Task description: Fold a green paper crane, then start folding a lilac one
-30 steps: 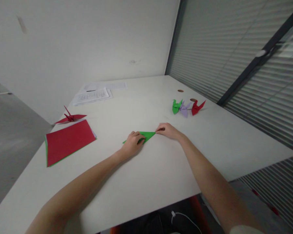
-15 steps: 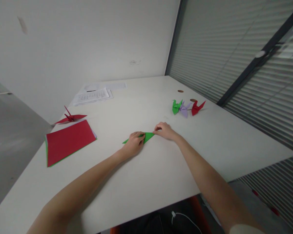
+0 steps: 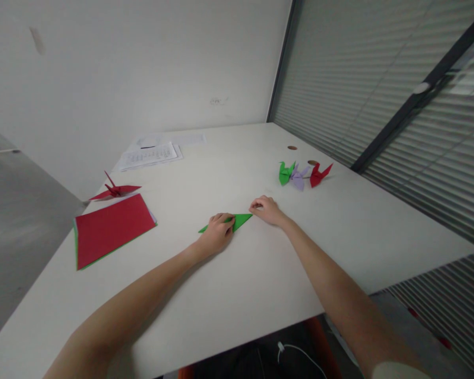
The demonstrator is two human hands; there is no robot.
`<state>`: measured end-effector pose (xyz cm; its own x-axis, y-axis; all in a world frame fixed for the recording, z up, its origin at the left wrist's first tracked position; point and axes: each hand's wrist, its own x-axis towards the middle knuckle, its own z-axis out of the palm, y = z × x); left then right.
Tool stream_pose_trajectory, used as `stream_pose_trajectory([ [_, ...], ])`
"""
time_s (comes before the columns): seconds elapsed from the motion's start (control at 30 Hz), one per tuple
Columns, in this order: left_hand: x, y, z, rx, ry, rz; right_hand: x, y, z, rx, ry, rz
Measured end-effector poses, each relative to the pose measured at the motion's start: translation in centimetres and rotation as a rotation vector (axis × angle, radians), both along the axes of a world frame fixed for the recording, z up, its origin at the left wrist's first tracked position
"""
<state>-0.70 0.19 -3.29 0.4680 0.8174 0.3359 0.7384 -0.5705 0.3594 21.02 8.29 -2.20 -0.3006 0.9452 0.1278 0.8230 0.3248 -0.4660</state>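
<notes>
A folded piece of green origami paper lies on the white table, long and narrow with pointed ends. My left hand rests over its middle, fingers bent and pressing it against the tabletop, so that part is covered. At the paper's right tip, the thumb and fingers of my right hand are pinched together. The fingertips hide exactly how much of the tip lies between them.
Green, lilac and red paper cranes stand at the back right. At the left, a red crane sits behind a stack of coloured paper. Printed sheets lie farther back. Two round holes pierce the tabletop.
My right hand has shifted very slightly to the right and up at the paper's tip. My left hand stays in place on the green paper.
</notes>
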Motion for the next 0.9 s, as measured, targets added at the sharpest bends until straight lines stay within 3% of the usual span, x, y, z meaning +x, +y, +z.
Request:
stream_pose_trajectory([
  [0.13, 0.0, 0.1, 0.1, 0.008, -0.006, -0.008, -1.3, -0.5, -0.2, 0.074, 0.002, -0.097],
  [0.3, 0.0, 0.0, 0.2, 0.013, 0.014, -0.047, -2.0, -1.0, -0.8, 0.159, -0.13, -0.11],
  [0.47, -0.3, 0.2, 0.0, -0.041, 0.041, -0.051, -1.4, -0.8, -1.1, 0.143, -0.149, -0.176],
  [0.53, -0.3, 0.2, 0.1, -0.057, 0.045, -0.039, -1.5, -0.8, -0.9, 0.158, -0.123, -0.152],
  [0.7, 0.0, 0.1, 0.3, -0.069, 0.059, -0.003, -3.3, -1.6, -0.1, 0.365, -0.109, -0.075],
  [0.8, -0.1, 0.3, 0.1, -0.072, 0.051, -0.012, -4.2, -2.0, -0.2, 0.341, -0.252, -0.006],
  [0.9, -0.7, 0.8, -0.2, -0.062, 0.061, -0.045, -4.2, -1.9, -0.6, 0.296, -0.33, -0.051],
])
